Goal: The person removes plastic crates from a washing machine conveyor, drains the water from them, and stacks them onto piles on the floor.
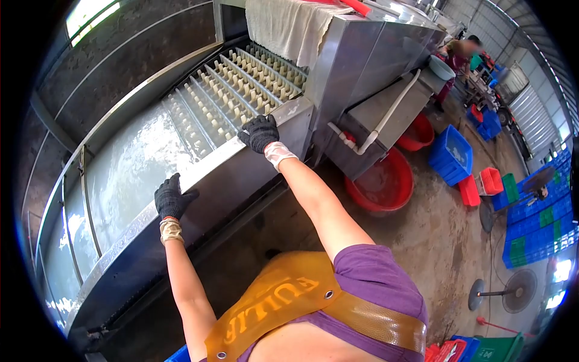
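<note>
My left hand [172, 196], in a black glove with a pale cuff at the wrist, rests on the metal rim [208, 164] of a long water tank. Its fingers are stretched over the edge and the thumb stands apart. Farther along the same rim lies my right hand [259, 133], also black-gloved, with its fingers spread and slightly bent; no object shows in it. Just beyond it, a slatted conveyor [232, 90] with rows of pale pegs slopes up out of the cloudy water [132, 151]. The conveyor's lower end is under the water.
A pale cloth [289, 27] hangs over the steel housing [347, 54]. To the right stand a red tub [386, 181] with water, a white pipe [386, 117], a blue crate [451, 155] and a floor fan [518, 291]. Another person [461, 60] works at the back right.
</note>
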Tool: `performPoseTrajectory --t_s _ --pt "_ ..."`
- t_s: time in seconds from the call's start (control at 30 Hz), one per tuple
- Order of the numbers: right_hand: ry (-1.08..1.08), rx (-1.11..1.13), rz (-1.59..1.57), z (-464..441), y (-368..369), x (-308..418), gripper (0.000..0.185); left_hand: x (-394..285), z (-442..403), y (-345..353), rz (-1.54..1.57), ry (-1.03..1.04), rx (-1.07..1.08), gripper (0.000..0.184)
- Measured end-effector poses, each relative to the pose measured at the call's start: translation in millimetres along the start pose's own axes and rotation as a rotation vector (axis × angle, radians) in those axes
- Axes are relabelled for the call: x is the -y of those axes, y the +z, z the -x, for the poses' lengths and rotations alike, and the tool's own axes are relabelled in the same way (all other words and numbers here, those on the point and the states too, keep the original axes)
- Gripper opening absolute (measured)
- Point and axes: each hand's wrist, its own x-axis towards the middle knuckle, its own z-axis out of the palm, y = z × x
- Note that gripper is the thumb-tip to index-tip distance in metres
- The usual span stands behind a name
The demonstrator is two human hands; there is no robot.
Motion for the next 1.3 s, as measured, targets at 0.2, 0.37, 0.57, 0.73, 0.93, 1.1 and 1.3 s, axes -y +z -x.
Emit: performPoseTrajectory --t_s 0.2,0.37,0.57,0.73,0.93,1.1,1.3 --pt "0.009 0.023 0.029 -1.6 3.3 -0.9 0.036 -1.1 1.7 -2.7 0.030 0.016 -0.022 0.074" --pt "0.005 0.012 0.011 1.9 -2.2 -0.2 0.037 -0.4 1.3 -0.3 0.009 0.020 -0.030 0.073" --pt "0.003 0.012 0.013 1.1 -1.8 -1.7 0.039 2.9 2.1 4.2 0.008 0.030 -0.049 0.074" --pt "-0.028 -0.001 0.064 -0.7 7.4 -4.6 0.043 8.5 1.6 10.3 0.035 0.045 -0.065 0.074" --pt "0.000 0.149 0.236 -20.1 31.0 -12.9 0.042 20.9 -3.2 25.2 0.074 0.006 -0.010 0.073" --pt "-0.102 0.101 0.302 -19.5 8.5 4.7 0.038 17.4 1.2 10.3 0.146 -0.018 -0.120 0.069" --pt "-0.150 -0.012 0.215 -25.5 28.5 -14.7 0.038 18.9 -2.5 -12.1 0.056 0.005 0.036 0.056"
